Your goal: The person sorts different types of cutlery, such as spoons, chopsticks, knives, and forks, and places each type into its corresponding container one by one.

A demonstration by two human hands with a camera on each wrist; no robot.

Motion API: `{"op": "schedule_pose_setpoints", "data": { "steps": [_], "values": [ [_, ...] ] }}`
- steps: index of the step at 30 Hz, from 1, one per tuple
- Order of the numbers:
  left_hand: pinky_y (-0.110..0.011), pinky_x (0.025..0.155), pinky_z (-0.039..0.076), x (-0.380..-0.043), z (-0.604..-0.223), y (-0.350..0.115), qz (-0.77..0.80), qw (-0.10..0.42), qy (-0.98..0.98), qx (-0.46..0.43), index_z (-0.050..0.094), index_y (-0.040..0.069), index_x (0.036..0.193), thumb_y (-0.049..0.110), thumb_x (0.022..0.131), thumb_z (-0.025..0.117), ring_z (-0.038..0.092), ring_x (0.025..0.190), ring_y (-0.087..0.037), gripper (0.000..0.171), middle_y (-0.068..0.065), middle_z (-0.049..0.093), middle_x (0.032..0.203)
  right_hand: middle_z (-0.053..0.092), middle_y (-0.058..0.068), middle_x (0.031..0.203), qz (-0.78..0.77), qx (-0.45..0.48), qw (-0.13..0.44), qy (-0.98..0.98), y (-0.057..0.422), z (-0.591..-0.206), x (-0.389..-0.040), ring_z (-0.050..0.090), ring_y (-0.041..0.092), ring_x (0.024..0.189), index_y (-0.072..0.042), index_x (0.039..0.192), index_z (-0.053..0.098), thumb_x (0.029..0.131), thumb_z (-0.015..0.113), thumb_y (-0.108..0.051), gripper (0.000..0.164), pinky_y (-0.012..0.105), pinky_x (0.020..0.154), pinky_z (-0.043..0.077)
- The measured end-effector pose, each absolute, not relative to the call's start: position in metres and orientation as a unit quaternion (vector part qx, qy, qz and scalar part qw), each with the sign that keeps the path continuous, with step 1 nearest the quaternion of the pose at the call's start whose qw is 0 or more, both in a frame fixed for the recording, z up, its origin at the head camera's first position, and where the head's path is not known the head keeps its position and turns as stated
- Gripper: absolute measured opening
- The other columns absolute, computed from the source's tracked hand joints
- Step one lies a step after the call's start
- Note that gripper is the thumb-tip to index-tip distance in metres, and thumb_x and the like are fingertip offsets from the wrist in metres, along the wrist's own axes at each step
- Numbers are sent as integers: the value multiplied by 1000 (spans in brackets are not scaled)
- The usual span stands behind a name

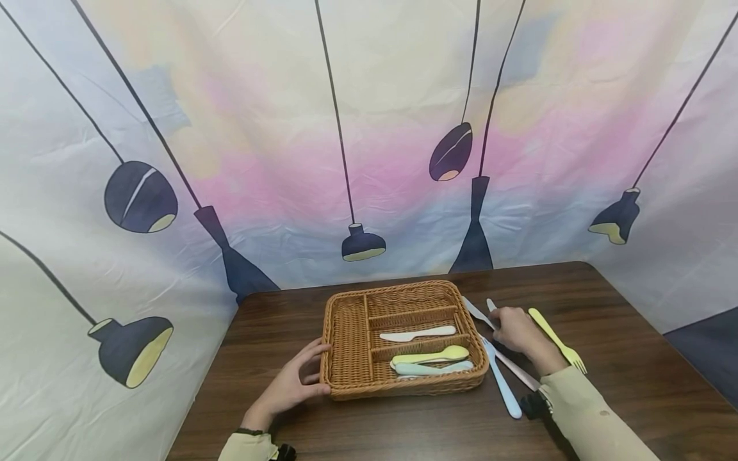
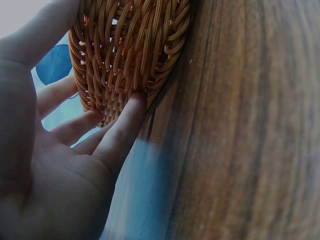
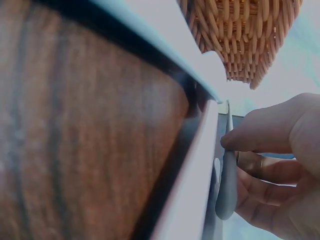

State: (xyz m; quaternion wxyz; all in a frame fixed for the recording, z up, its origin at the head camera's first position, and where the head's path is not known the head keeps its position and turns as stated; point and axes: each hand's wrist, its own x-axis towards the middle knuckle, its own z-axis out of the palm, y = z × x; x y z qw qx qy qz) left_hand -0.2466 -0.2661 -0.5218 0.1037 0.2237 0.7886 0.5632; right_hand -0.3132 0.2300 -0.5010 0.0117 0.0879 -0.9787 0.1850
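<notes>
A brown wicker cutlery basket (image 1: 348, 333) with compartments lies on the table. My left hand (image 1: 294, 381) touches its left end, fingers and thumb spread against the woven wall (image 2: 120, 55). To the right of the basket, my right hand (image 1: 513, 330) is low over loose cutlery. In the right wrist view its thumb and fingers pinch a slim pale knife (image 3: 228, 192), shaded grey there. Close by lie a light blue fork (image 1: 504, 387), a pale pinkish handle (image 1: 519, 371) and a yellow fork (image 1: 553, 336). A white blade (image 1: 476, 313) shows between hand and basket.
Inside the basket, a white knife (image 1: 418, 333) lies in a middle compartment. Yellow spoons (image 1: 429, 356) and light blue cutlery (image 1: 423, 369) share the front one. The dark wooden table (image 1: 357, 426) ends at a printed cloth backdrop (image 1: 398, 192).
</notes>
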Motion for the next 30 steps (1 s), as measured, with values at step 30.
{"op": "schedule_pose_setpoints", "data": {
  "steps": [30],
  "values": [
    [-27, 96, 52, -246, -519, -265, 563, 102, 790, 223, 36, 3, 148, 11, 81, 79, 33, 137, -47, 80, -21, 9, 161, 66, 17, 91, 251, 103, 120, -955, 226, -473, -314, 63, 25, 75, 3, 112, 68, 79, 66, -3, 34, 38, 58, 53]
  ]
}}
